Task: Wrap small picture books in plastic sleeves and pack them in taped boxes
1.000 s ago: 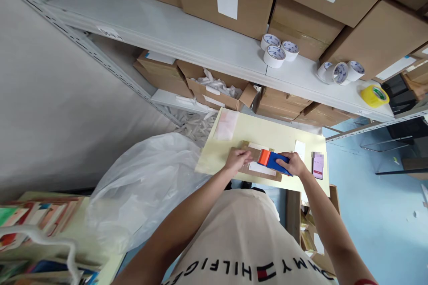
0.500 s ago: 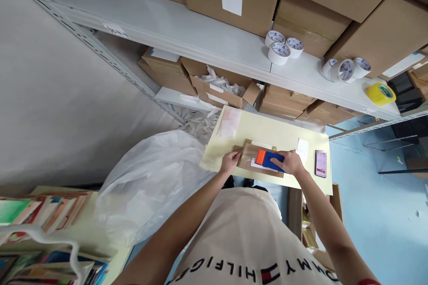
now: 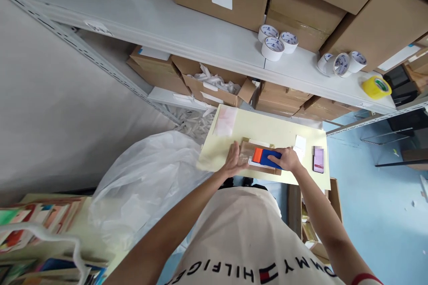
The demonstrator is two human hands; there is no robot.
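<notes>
A flat brown cardboard parcel (image 3: pixel 249 149) lies on a small pale yellow table (image 3: pixel 267 131). My right hand (image 3: pixel 286 160) is closed on a blue and orange tape dispenser (image 3: pixel 264 156) that rests on top of the parcel. My left hand (image 3: pixel 236 159) lies flat with fingers stretched out on the parcel's left end, pressing it down. A white label shows under the dispenser.
A phone (image 3: pixel 318 159) and a white slip (image 3: pixel 300 143) lie at the table's right. A big clear plastic bag (image 3: pixel 147 178) bulges at the left. On the grey shelf (image 3: pixel 187 31) behind are white tape rolls (image 3: pixel 274 46), a yellow roll (image 3: pixel 376 87) and cardboard boxes.
The dispenser slid left along the parcel's top. My left hand let go of its pinch at the parcel's edge and now lies flat on the left end.
</notes>
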